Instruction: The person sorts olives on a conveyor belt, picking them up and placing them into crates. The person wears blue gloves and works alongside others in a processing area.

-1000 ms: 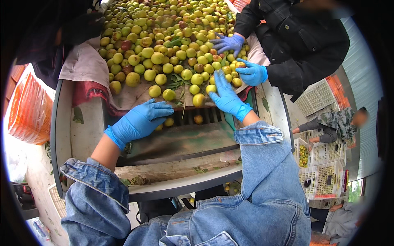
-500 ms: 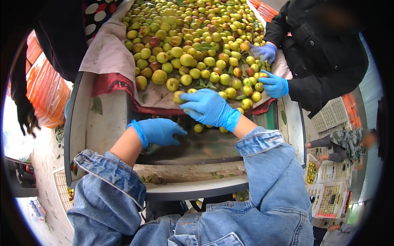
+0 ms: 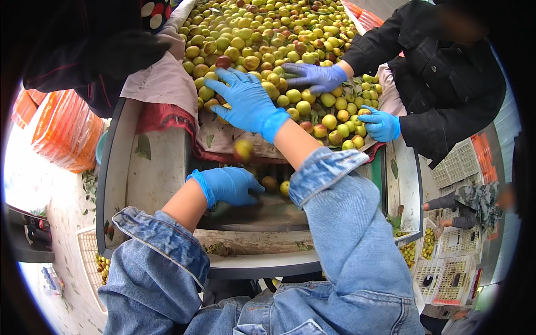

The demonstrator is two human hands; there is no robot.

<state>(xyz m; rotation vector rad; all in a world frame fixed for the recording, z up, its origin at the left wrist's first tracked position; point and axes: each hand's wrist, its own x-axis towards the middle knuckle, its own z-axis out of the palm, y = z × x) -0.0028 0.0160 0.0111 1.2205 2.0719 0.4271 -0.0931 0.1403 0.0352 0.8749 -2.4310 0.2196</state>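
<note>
At the near edge of the fruit heap (image 3: 268, 33) | right hand (image 3: 245, 103) in smooth blue glove, open, fingers spread flat on small round yellow-green fruits, pointing toward far left corner | left hand (image 3: 226, 186) curled loosely, empty, on grey metal chute (image 3: 167, 167) beside three loose fruits (image 3: 271, 183) | co-worker's gloved hands (image 3: 346, 100) at right edge.

Fruit pile (image 3: 268, 33) packed edge to edge, no gaps btwn fruits. Co-worker's two gloved hands (image 3: 315, 75) (image 3: 381, 124) block the right side. Pale cloth flap (image 3: 162, 84) at left is bare, room to pass. Metal chute (image 3: 262, 209) below mostly open, few loose fruits (image 3: 271, 183) w/ left hand (image 3: 229, 187) in it.
</note>
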